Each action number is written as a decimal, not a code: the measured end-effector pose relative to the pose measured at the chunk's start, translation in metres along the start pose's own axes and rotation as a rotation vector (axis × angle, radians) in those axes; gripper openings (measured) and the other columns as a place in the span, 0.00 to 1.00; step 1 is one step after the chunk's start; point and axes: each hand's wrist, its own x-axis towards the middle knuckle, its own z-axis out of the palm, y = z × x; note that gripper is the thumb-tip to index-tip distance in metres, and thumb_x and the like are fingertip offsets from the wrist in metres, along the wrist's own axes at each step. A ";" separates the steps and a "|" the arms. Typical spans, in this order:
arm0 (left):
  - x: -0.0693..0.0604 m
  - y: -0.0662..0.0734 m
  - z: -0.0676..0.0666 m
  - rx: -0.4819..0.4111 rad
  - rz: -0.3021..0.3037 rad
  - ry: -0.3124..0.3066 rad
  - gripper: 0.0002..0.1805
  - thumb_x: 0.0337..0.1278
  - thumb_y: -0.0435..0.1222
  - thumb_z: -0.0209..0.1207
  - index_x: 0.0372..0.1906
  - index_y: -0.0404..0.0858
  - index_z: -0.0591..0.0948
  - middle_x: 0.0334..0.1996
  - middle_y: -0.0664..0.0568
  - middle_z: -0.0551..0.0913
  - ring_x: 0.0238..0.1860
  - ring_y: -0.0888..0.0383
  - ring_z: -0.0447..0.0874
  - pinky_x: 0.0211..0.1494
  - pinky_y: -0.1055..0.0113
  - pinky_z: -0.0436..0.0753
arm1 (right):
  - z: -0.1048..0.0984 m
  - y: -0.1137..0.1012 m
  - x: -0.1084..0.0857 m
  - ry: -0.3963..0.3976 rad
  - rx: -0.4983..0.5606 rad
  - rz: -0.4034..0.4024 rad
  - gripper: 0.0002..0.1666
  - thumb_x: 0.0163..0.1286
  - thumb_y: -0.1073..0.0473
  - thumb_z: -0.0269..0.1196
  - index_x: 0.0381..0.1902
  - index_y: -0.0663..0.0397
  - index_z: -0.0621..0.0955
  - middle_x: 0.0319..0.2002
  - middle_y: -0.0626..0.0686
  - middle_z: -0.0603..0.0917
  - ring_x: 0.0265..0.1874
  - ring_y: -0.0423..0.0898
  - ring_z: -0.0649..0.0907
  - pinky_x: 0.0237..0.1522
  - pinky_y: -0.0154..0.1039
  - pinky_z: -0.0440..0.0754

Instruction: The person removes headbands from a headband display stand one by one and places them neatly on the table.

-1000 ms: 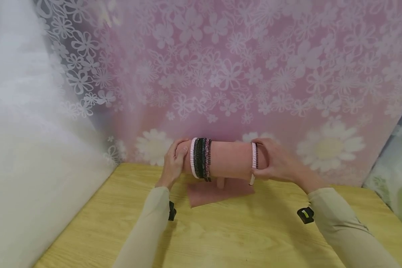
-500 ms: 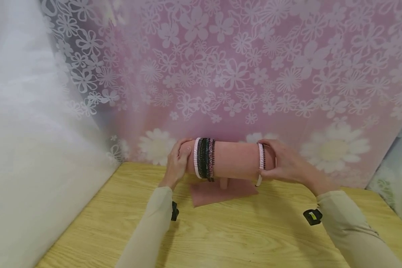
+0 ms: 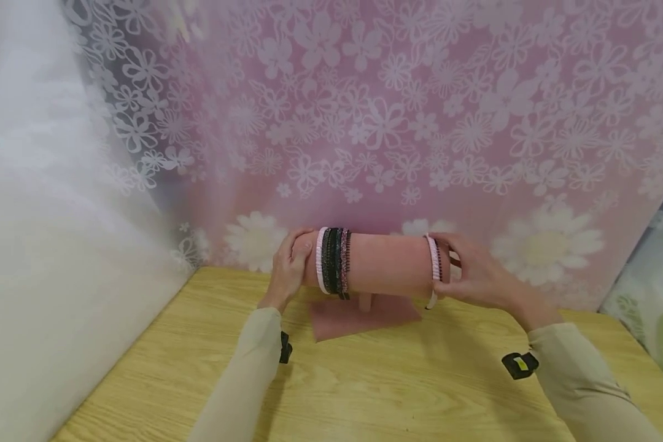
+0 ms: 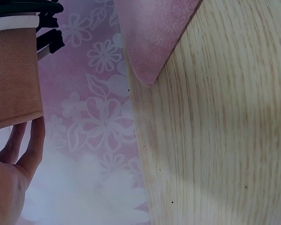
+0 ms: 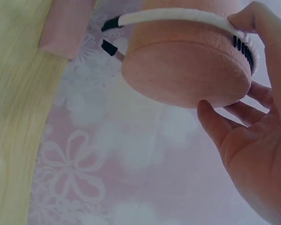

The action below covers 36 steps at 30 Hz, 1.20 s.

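Observation:
A pink velvet headband stand (image 3: 389,264) has a horizontal padded roll on a short post. My left hand (image 3: 286,273) grips the roll's left end, thumb in front; the left wrist view shows its fingers at the end edge. Beside that hand, several headbands (image 3: 334,261), one white and the others dark or glittery, sit round the roll. Near the right end, my right hand (image 3: 477,276) holds a white headband (image 3: 435,264) with black comb teeth, which is still round the roll. In the right wrist view the thumb presses this headband (image 5: 178,15), and its black tips point off to the left.
The stand's flat pink base (image 3: 364,319) rests on a wood-grain table (image 3: 364,387). A pink flower-print sheet (image 3: 364,123) hangs close behind, with a white sheet (image 3: 50,215) at left and a leafy one (image 3: 652,301) at right.
My right hand has slid the white headband a short way right along the roll, nearer its end. The left hand stays on the left end, and the other headbands keep their places.

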 end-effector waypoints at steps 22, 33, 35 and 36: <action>-0.001 -0.004 0.001 -0.005 -0.007 -0.001 0.22 0.73 0.53 0.49 0.65 0.54 0.78 0.68 0.55 0.78 0.67 0.48 0.77 0.70 0.44 0.72 | 0.028 0.000 -0.042 0.269 -0.007 0.049 0.41 0.65 0.61 0.72 0.75 0.53 0.71 0.50 0.64 0.86 0.29 0.43 0.89 0.32 0.29 0.85; -0.001 -0.002 0.002 -0.004 -0.019 -0.003 0.21 0.75 0.53 0.48 0.65 0.55 0.78 0.67 0.58 0.77 0.68 0.50 0.75 0.72 0.45 0.71 | 0.034 -0.004 -0.051 0.392 0.027 0.052 0.28 0.63 0.70 0.71 0.61 0.64 0.80 0.41 0.63 0.89 0.34 0.30 0.87 0.36 0.20 0.81; -0.001 -0.002 0.001 -0.005 -0.018 -0.003 0.21 0.75 0.52 0.49 0.65 0.55 0.78 0.67 0.58 0.78 0.68 0.50 0.75 0.72 0.45 0.71 | 0.034 -0.005 -0.051 0.402 0.048 0.047 0.27 0.62 0.72 0.71 0.60 0.65 0.81 0.41 0.63 0.89 0.35 0.24 0.84 0.37 0.20 0.81; 0.000 -0.002 0.001 -0.003 -0.016 -0.003 0.21 0.75 0.52 0.49 0.65 0.54 0.78 0.67 0.58 0.78 0.68 0.50 0.75 0.72 0.45 0.71 | 0.034 -0.005 -0.051 0.409 0.055 0.042 0.27 0.61 0.73 0.71 0.60 0.65 0.81 0.42 0.63 0.89 0.36 0.23 0.83 0.37 0.20 0.81</action>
